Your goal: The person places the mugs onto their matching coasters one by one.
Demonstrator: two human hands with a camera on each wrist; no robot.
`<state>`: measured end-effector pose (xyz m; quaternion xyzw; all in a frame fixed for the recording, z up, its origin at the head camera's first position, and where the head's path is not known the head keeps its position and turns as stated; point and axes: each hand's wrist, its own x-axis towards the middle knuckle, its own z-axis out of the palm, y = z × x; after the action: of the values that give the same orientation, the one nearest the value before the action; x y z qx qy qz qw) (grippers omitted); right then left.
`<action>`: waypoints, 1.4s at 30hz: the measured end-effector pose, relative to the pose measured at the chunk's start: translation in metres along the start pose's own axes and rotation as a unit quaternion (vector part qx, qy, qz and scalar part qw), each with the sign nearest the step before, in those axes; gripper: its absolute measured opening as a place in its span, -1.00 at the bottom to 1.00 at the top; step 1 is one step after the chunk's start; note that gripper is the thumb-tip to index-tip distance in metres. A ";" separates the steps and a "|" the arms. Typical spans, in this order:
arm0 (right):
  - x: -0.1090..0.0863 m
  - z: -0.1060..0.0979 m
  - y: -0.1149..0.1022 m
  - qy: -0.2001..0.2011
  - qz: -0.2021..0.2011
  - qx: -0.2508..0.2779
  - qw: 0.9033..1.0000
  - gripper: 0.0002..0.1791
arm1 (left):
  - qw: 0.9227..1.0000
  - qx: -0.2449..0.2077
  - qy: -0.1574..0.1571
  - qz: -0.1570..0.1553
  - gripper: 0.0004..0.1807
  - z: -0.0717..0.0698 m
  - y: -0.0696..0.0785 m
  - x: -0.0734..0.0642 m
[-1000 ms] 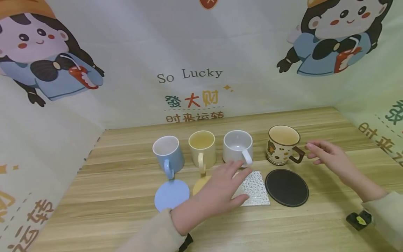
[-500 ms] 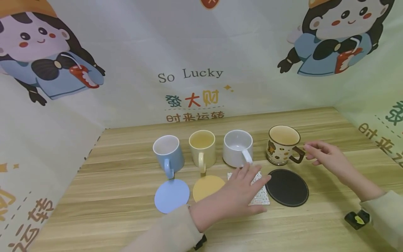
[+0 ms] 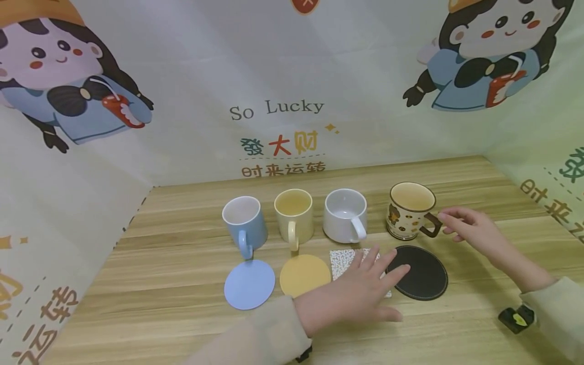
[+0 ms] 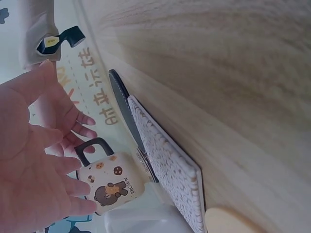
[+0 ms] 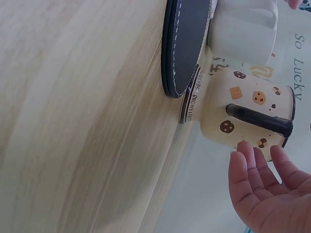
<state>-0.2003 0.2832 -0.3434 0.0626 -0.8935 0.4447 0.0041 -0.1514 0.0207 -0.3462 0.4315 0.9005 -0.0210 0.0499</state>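
Note:
My left hand [image 3: 360, 289] hovers with spread fingers over the white speckled square coaster [image 3: 344, 261], its fingertips overlapping the black round coaster [image 3: 422, 274] in the head view. Nothing is held in it. At the right, my right hand [image 3: 476, 233] has its fingertips right at the brown handle [image 3: 431, 225] of a cream mug [image 3: 408, 215] printed with a bear and cookies. In the right wrist view those fingers [image 5: 240, 170] are loosely bent beside the dark handle and are not wrapped round it.
Left of the cream mug stand a white mug [image 3: 344, 218], a yellow mug [image 3: 293, 218] and a blue mug [image 3: 245, 223] in a row. In front lie a yellow round coaster [image 3: 303, 276] and a blue round coaster [image 3: 249, 284]. A printed curtain [image 3: 196, 91] encloses the wooden table [image 3: 159, 263].
My left hand has moved right, from in front of the white mug to over the square coaster, uncovering the yellow coaster. My right hand has edged slightly left toward the cream mug's handle.

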 end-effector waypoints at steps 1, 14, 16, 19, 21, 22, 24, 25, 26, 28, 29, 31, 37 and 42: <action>0.000 0.000 0.000 0.000 0.001 -0.001 1.000 -0.44 | 1.000 0.003 -0.006 0.000 -0.13 0.001 0.001 0.001; 0.003 0.004 -0.001 -0.006 0.011 -0.029 0.999 -0.47 | 0.998 0.023 -0.054 0.018 -0.10 0.007 0.009 0.016; 0.003 0.005 -0.002 -0.007 0.011 -0.033 0.999 -0.47 | 0.997 0.029 -0.068 0.023 -0.10 0.007 0.010 0.019; 0.004 0.006 -0.002 -0.010 0.013 -0.033 0.999 -0.48 | 0.995 0.041 -0.089 0.026 -0.11 0.007 0.011 0.023; 0.004 0.007 -0.001 -0.012 0.016 -0.031 0.999 -0.47 | 0.993 0.048 -0.100 0.027 -0.11 0.008 0.012 0.025; 0.005 0.007 -0.002 -0.013 0.017 -0.030 0.999 -0.47 | 0.993 0.051 -0.105 0.026 -0.12 0.008 0.013 0.026; 0.006 0.008 -0.002 -0.015 0.023 -0.025 0.999 -0.46 | 0.992 0.054 -0.113 0.024 -0.12 0.009 0.015 0.028; 0.006 0.009 -0.002 -0.015 0.025 -0.023 0.999 -0.46 | 0.991 0.055 -0.117 0.021 -0.12 0.010 0.015 0.028; 0.007 0.009 -0.002 -0.016 0.027 -0.021 0.999 -0.45 | 0.991 0.054 -0.121 0.018 -0.11 0.010 0.016 0.028; 0.008 0.010 -0.002 -0.018 0.028 -0.016 0.999 -0.46 | 0.990 0.052 -0.130 0.009 -0.11 0.012 0.017 0.029; 0.009 0.011 -0.002 -0.020 0.029 -0.012 0.999 -0.46 | 0.990 0.052 -0.134 0.004 -0.11 0.012 0.017 0.030; 0.010 0.012 -0.001 -0.022 0.032 -0.004 0.999 -0.45 | 0.989 0.051 -0.141 -0.002 -0.10 0.013 0.017 0.030; 0.012 0.012 0.001 -0.043 0.055 0.034 0.997 -0.42 | 0.986 0.055 -0.155 -0.004 -0.09 0.015 0.015 0.029; 0.013 0.012 0.004 -0.058 0.064 0.076 0.993 -0.45 | 0.985 0.060 -0.159 -0.005 -0.10 0.019 0.012 0.029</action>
<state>-0.2134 0.2741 -0.3528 0.0312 -0.8579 0.5064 -0.0813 -0.1582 0.0489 -0.3683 0.4204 0.8804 -0.1432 0.1663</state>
